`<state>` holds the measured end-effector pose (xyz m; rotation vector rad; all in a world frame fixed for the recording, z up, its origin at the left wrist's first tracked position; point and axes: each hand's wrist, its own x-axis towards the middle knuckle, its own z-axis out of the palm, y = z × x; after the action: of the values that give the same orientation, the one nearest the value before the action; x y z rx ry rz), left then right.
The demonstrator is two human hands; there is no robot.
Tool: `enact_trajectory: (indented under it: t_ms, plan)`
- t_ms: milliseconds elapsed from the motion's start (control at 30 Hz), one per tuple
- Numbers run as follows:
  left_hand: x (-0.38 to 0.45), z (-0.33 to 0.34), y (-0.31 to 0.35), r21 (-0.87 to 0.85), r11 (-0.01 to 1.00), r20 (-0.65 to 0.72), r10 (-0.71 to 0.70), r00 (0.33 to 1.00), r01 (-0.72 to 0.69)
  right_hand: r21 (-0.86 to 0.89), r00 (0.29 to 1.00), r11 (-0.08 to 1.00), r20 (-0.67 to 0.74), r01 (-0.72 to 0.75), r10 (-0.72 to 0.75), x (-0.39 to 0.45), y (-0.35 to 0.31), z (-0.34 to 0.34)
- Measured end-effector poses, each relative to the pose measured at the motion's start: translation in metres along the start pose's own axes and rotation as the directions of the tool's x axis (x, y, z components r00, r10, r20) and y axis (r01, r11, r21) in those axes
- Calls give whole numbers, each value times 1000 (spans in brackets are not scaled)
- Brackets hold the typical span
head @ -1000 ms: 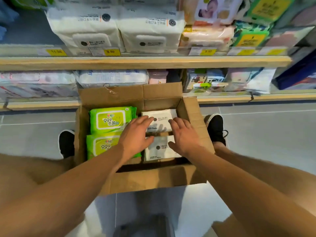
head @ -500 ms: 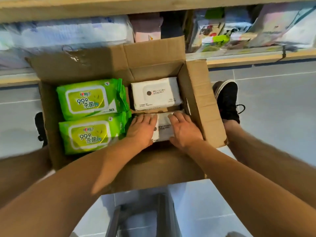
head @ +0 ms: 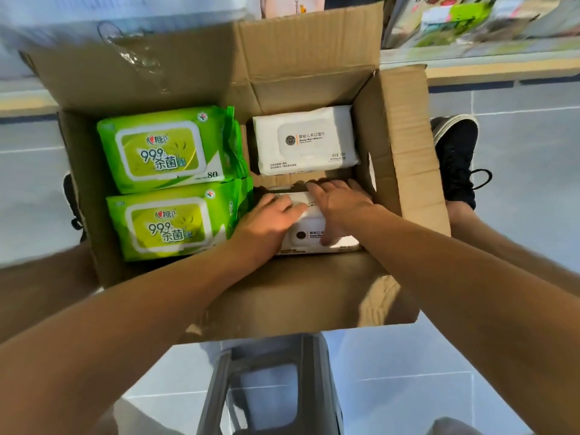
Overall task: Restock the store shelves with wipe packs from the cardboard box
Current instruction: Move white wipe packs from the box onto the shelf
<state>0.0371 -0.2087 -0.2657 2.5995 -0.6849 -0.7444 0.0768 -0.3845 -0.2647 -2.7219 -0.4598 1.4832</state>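
1. Both hands reach into the open cardboard box and meet on the near white wipe pack in its right half. The left hand lies across the pack's left end, fingers bent over its top; the right hand covers its far right part, fingers bent over the far edge and thumb pressed on the top. Both hands appear to grip the pack.
2. A far white wipe pack lies flat just beyond it, untouched, label up, near the box's far wall.
3. The box's left half holds two green wipe packs side by side, the far green pack and the near green pack, edges touching, both face up.
4. Count in the box: two white packs, two green packs, four visible on top.
5. The box stands on a tiled floor with all flaps folded out, between two black shoes.
6. A grey stool sits near the viewer, below the box.
7. Store shelves with blurred goods run along the far side.
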Motion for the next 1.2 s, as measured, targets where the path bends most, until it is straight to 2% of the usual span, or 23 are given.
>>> enact_trajectory:
  t_ms: [100,133,267,333,400,467,600,700,833,900,967,1033,1067,1133,1200]
  plan:
    - [7,-22,-3,-50,999,116,2,993,4,-46,999,998,16,35,-34,1,-1,-7]
    - [12,-32,-2,-49,998,100,-30,995,35,-65,999,997,-11,49,-50,-1,-2,-7]
    - [46,-63,-16,-68,994,-188,-102,977,90,-118,975,991,-202,70,-93,-16,-4,9]
    - [71,-67,-29,-22,993,-212,-114,971,112,-150,958,987,-272,52,-92,-23,-3,16]
    - [93,-66,-37,39,991,-126,-122,984,128,-149,947,988,-310,41,-86,-26,-3,20]
    - [106,-61,-37,53,977,-19,-205,978,206,-131,944,991,-321,35,-76,-27,-4,24]
    - [117,-60,-31,136,939,7,-321,947,317,-142,938,989,-335,41,-87,-26,-3,33]
    - [115,-62,-36,6,956,106,-292,951,293,-155,937,985,-326,81,-128,-23,3,39]
    - [120,-54,-33,-201,906,189,-338,922,374,-166,888,979,-425,114,-176,-15,9,46]
    - [127,-51,-29,-196,906,250,-325,912,376,-169,882,977,-432,127,-189,-14,12,48]
    - [131,-51,-28,-211,894,368,-303,879,396,-183,879,974,-431,136,-204,-16,12,48]
    - [133,-55,-27,-151,902,450,-301,841,404,-203,880,970,-424,136,-212,-19,11,49]
    - [133,-57,-24,-88,919,454,-307,837,385,-211,879,969,-428,132,-213,-20,11,49]
    - [130,-58,-17,3,953,396,-281,874,304,-223,877,968,-434,120,-208,-23,8,45]
    - [126,-62,-11,-17,970,314,-226,922,243,-226,895,969,-404,104,-191,-28,3,36]
